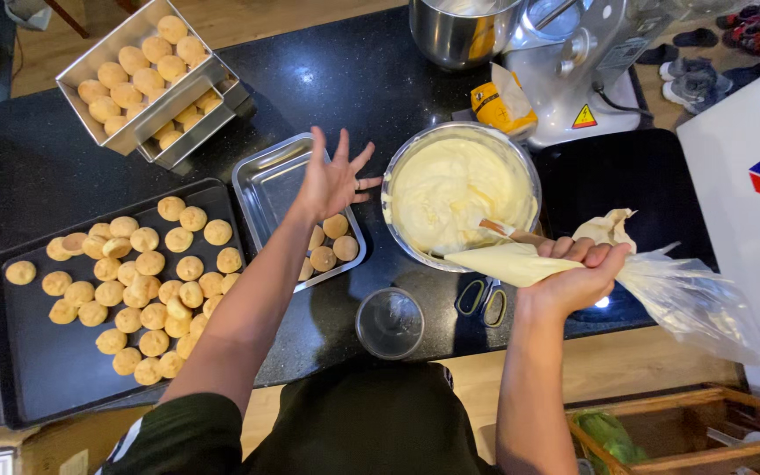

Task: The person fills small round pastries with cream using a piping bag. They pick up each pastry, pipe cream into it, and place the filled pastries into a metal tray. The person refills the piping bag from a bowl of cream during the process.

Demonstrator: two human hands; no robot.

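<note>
The right hand (578, 277) is clenching 1 soft, cream-filled piping bag (521, 262) beside the cream bowl (415, 171), likely slippery and best gripped at its twisted upper end, while the left hand (332, 180) is hovering empty, fingers spread, above the steel tray (261, 189).

Glossy black stone counter (327, 70), shiny metal bowl (521, 167), clear crinkled plastic piping bag (679, 295), matt dark tray (54, 369).
</note>
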